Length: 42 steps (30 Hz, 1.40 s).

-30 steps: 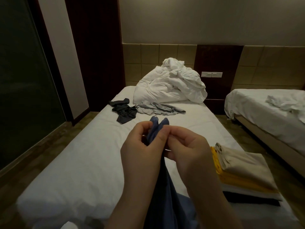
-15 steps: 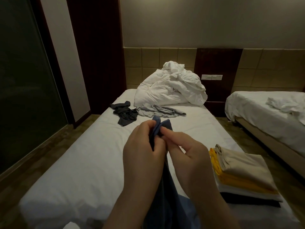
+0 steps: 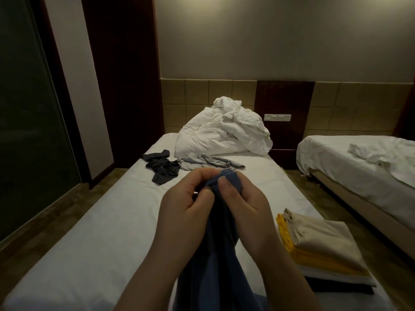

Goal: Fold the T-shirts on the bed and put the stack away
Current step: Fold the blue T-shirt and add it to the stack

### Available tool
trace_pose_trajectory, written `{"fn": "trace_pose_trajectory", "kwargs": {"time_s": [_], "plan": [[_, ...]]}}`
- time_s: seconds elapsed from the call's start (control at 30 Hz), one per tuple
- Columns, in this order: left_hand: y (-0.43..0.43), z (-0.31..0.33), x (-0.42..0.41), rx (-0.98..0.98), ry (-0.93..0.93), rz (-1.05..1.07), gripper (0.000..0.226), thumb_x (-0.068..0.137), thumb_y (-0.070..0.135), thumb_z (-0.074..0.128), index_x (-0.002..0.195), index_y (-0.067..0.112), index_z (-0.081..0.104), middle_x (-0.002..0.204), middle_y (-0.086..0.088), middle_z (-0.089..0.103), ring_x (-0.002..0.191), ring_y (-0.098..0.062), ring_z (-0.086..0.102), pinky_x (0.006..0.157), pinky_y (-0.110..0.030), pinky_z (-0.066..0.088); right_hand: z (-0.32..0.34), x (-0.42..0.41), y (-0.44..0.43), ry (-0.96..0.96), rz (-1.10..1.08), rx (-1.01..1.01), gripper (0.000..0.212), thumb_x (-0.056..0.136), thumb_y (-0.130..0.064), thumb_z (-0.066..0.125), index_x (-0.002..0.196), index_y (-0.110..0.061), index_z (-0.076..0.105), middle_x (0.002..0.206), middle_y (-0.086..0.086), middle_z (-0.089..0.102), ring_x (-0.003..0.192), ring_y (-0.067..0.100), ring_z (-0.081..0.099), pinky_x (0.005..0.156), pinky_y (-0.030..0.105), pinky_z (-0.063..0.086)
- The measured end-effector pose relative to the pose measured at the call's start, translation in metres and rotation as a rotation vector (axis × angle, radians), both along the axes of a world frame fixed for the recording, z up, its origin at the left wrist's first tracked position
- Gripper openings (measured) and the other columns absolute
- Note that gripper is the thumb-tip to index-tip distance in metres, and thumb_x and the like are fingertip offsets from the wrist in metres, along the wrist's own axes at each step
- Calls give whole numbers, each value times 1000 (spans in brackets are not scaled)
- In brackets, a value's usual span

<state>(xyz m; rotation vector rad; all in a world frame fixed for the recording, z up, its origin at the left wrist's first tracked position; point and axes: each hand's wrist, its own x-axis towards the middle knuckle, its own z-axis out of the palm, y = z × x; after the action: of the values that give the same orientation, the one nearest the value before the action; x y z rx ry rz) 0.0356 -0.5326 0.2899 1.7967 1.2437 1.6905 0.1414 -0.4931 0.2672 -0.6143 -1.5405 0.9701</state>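
- While the left hand (image 3: 186,205) and the right hand (image 3: 244,203) are meeting above the middle of the bed (image 3: 89,232), both are pinching the bunched top edge of a blue T-shirt (image 3: 215,254) between thumb and curled fingers.
- The two hands are sitting just beside each other, and the right thumb is pressing flat against the front of the cloth.
- The blue T-shirt is hanging down from that grip between the two forearms, and its lower part is running out of view at the bottom edge.
- A stack of folded shirts (image 3: 318,243) is lying on the near right edge of the bed, to the right of the right forearm. A beige one is sitting on top, with yellow under it, then white, then a dark layer at the bottom.
- A dark T-shirt (image 3: 162,169) is lying crumpled on the far left part of the mattress, and a grey T-shirt (image 3: 206,161) is lying loosely spread just beside it on the right.
- A rumpled white duvet (image 3: 224,135) is sitting heaped at the head of the bed, just behind the grey T-shirt.
- A second bed (image 3: 350,167) is standing to the right across a strip of floor, with a crumpled white sheet (image 3: 377,153) lying on it.
- A pale switch plate (image 3: 277,117) is showing on the dark wall panel between the two beds.
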Motion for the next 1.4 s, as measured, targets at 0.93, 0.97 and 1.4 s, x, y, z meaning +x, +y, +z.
{"fn": "trace_pose_trajectory", "kwargs": {"time_s": [0.93,0.97,1.4], "plan": [[77,66,-47,120,238,79,31,93,7,51,94,37,42,89,19,52,86,-4,56,72,-18,51,161,14,84,-655,-357,467,23,98,-33,41,92,-20,59,78,-10,56,75,3,51,72,18,38],[76,63,-47,136,265,91,36,92,5,51,89,40,43,89,21,52,86,-2,55,72,-16,50,161,16,83,-669,-335,432,25,98,-33,42,92,-18,60,79,-8,56,75,4,51,70,18,38],[81,24,-34,160,358,75,27,78,46,56,100,30,55,100,25,50,95,-1,55,80,-19,51,163,24,72,-833,-318,396,30,97,-36,44,76,-19,57,75,-1,56,70,8,50,65,19,36]]}}
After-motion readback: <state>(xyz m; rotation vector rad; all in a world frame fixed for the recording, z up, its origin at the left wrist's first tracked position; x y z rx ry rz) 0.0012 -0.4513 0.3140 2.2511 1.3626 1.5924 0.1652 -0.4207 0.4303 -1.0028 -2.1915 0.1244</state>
